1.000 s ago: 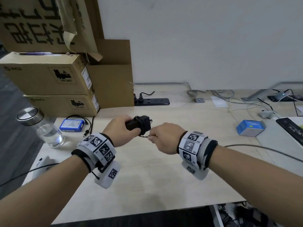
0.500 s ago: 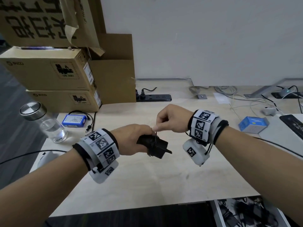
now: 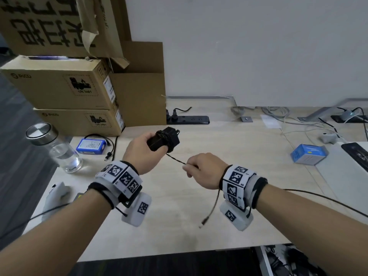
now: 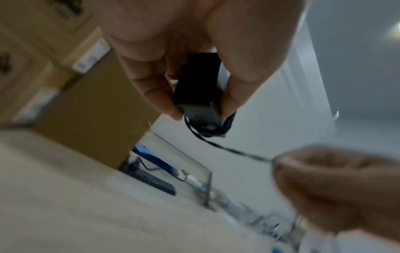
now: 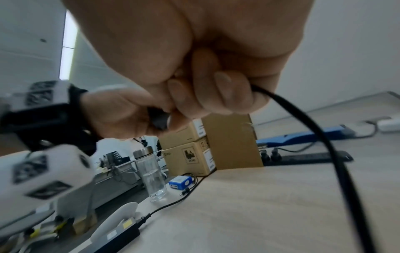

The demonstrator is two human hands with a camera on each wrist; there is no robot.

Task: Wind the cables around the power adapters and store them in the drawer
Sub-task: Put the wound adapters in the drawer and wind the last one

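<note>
Black power adapter (image 3: 163, 140) is held up off the worktop (image 3: 179, 226), in front of the stacked cardboard boxes (image 3: 65, 90). Several turns of its cable (image 3: 176, 159) are wrapped around the adapter body. Left hand (image 3: 142, 151) grips the adapter, fingers on one side and thumb on the other; the left wrist view shows the fingertips (image 4: 167, 109) clamped on opposite faces of the block (image 4: 198, 89), with the coil sitting just past them.

From the coil a short taut run of cable goes to the right hand (image 3: 205, 169), nearer the camera than the adapter. Right hand pinches the cable with the fingers curled in tight. The loose tail hangs down past the right wrist, its plug end (image 3: 204, 222) dangling above the worktop.

Left of the adapter, on the worktop: a blue battery pack (image 3: 90, 145) with its own lead, and further left a clear bottle (image 3: 57, 150) with a metal cap. Behind the adapter, against the wall: a black power strip (image 3: 191, 119) with plugs in it. Far to the adapter's right: a small blue box (image 3: 307, 154) and loose white cables (image 3: 298, 124). At the bottom right below the worktop edge there is a drawer (image 3: 286, 261) with dark cables inside; details not clear.
</note>
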